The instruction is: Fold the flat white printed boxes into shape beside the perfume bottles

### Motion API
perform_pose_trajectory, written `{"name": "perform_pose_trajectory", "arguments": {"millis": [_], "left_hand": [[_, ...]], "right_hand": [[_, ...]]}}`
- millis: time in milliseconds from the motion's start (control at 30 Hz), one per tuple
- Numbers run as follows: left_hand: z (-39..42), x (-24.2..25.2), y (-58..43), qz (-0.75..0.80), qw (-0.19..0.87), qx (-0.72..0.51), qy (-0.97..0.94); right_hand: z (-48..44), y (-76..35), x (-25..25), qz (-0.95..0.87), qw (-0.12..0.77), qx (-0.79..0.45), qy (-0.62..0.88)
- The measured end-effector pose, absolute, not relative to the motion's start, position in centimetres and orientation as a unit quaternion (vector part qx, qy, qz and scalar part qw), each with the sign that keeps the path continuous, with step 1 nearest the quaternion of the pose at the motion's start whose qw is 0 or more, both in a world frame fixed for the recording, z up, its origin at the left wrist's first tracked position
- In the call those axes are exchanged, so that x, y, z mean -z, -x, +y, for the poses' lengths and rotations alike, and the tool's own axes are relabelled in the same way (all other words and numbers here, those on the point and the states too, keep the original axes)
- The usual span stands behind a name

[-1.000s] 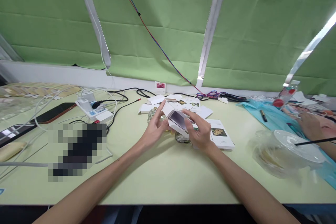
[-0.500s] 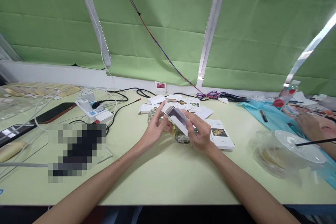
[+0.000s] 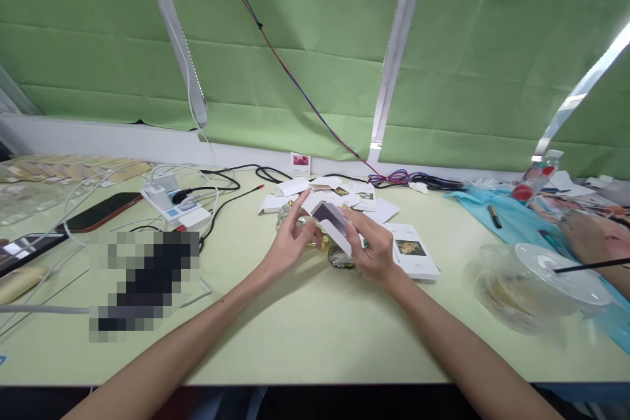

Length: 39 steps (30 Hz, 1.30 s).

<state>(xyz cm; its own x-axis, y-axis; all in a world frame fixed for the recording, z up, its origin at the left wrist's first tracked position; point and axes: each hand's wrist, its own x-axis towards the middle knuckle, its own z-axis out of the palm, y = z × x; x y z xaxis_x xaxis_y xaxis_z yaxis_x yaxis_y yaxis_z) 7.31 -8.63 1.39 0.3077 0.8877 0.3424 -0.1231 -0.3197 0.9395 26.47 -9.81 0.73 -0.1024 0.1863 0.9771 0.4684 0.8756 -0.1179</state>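
My right hand (image 3: 371,243) grips a small open white carton (image 3: 337,236) with a dark greyish inside, held tilted above the table. My left hand (image 3: 290,239) is beside the carton's far end, index finger stretched out and the other fingers loosely bent; whether it touches the carton is hard to tell. Below the carton rests a clear glass object (image 3: 340,259), partly covered. Another glass piece (image 3: 284,213) and a gold-coloured piece (image 3: 323,244) show behind and under my left hand. To the right lies a flat white box (image 3: 416,264) with a yellow flower picture.
Torn white cardboard pieces (image 3: 361,200) lie behind my hands. On the left are a power strip (image 3: 184,213), tangled cables and a phone (image 3: 105,210). A lidded plastic cup (image 3: 561,275) in a bag, a marker (image 3: 495,217) and another person's hand (image 3: 583,236) are at the right.
The carton has turned slightly in my right hand, and a gap now shows between it and my left index fingertip. My left hand has hardly moved.
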Motion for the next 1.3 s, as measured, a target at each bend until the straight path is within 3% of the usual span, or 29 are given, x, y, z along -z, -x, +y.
{"name": "perform_pose_trajectory", "arguments": {"millis": [567,1300], "left_hand": [[-9.18,-2.22,-8.07,0.332,0.503,-0.532,-0.595],[-9.08,-1.9,-7.95,0.392,0.365,-0.54,-0.649]], "right_hand": [[-10.18,-27.09,-0.36,-0.74,0.61,0.063,0.275],[-10.11,-26.32,-0.57,-0.707,0.635,-0.006,0.312]]}}
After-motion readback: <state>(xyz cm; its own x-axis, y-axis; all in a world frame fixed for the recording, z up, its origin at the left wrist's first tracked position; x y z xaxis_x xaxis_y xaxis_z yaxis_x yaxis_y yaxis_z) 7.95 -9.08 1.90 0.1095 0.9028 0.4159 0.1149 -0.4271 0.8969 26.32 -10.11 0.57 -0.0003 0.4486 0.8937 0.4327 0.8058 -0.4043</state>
